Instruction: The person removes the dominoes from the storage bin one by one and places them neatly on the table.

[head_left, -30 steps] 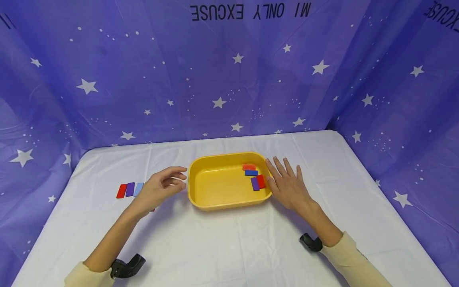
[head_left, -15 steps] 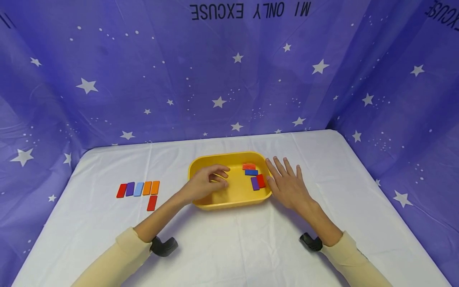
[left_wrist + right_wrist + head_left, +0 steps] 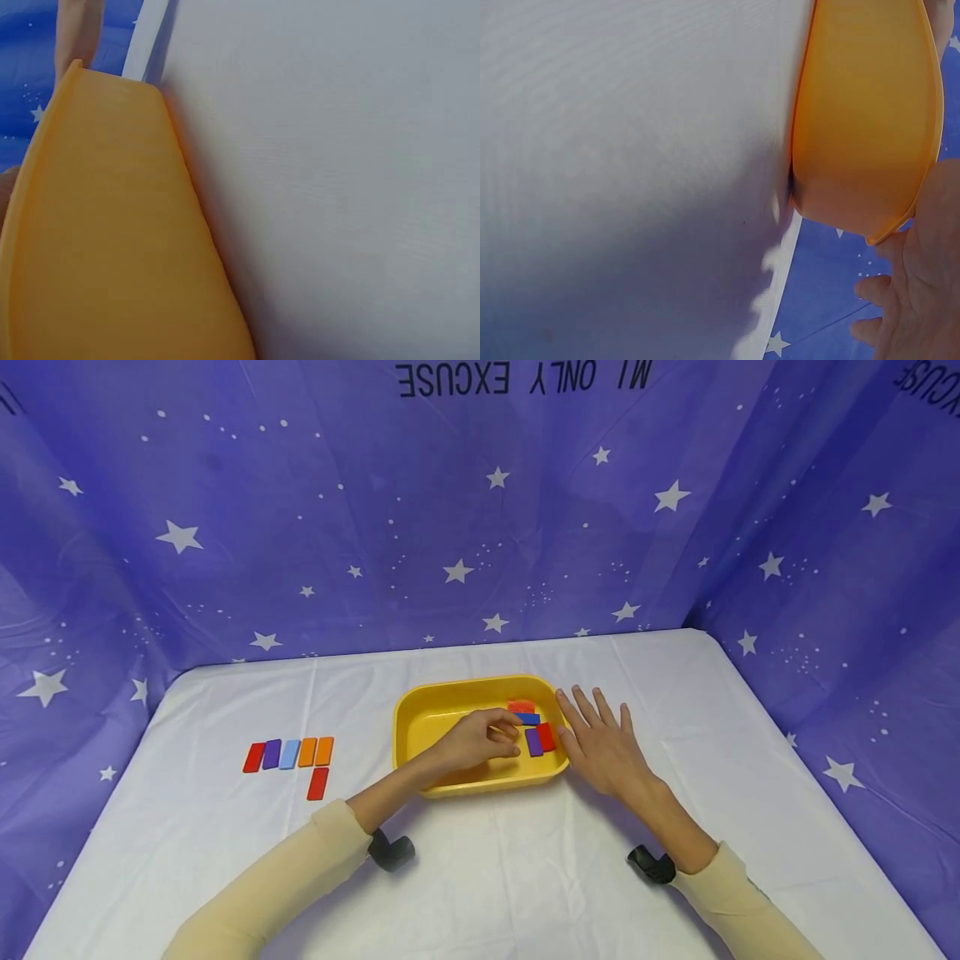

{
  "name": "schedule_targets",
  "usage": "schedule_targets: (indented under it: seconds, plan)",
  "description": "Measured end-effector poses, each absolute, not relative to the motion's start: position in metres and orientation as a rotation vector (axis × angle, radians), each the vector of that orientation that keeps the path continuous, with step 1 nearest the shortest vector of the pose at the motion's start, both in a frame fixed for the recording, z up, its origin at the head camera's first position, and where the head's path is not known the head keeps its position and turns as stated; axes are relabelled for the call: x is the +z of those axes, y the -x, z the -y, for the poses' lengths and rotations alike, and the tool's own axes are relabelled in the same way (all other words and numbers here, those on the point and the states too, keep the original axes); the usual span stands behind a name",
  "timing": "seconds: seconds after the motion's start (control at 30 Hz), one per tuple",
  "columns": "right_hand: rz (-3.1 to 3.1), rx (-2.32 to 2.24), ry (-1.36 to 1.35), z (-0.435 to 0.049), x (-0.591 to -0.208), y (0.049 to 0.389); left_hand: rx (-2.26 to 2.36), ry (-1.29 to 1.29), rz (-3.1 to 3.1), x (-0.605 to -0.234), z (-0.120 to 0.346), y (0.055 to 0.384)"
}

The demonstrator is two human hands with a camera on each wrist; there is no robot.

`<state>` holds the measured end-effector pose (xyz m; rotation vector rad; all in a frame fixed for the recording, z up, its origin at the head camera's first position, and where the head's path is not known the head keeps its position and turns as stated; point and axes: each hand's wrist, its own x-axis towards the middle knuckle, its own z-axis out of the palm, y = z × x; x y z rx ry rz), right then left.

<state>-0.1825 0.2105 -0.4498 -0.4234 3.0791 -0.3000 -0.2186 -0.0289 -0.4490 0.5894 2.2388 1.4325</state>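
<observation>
A yellow plastic tub [image 3: 450,788] stands on the white-covered table. My left hand [image 3: 480,739] is over its inside, fingers loosely bent with a gap between thumb and fingertips and nothing held. Those fingertips are close to a blue tile [image 3: 529,719], an orange-red tile [image 3: 521,706] and a purple tile [image 3: 534,742] at the tub's right end. A red tile [image 3: 546,737] leans against the purple one. With fingers spread, my right hand [image 3: 606,748] rests at the tub's right rim; in the right wrist view its fingers [image 3: 874,289] show beside the tub's corner.
Left of the tub, a row of flat tiles lies on the cloth [image 3: 480,877]: red [image 3: 254,758], purple [image 3: 272,754], light blue [image 3: 289,755] and two orange [image 3: 307,752]. Another red tile [image 3: 318,783] lies just below the row's right end. A starry purple curtain [image 3: 480,527] surrounds the table.
My left hand has moved right, from beside the tub's left end to over its inside near the tiles, uncovering the tile row's right end. My right hand has stayed at the rim.
</observation>
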Motion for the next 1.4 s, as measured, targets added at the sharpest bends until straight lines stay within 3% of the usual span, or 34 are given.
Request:
schedule_targets:
  seconds: [0.53, 1.4]
  plan:
    - [-3.088, -0.315, 0.447, -0.212, -0.452, 0.182, 1.248, -0.620, -2.364, -0.458, 0.006, 0.232]
    - [-3.080, -0.318, 0.455, -0.212, -0.452, 0.183, 0.989, -0.921, -2.542, -0.460, -0.004, 0.237]
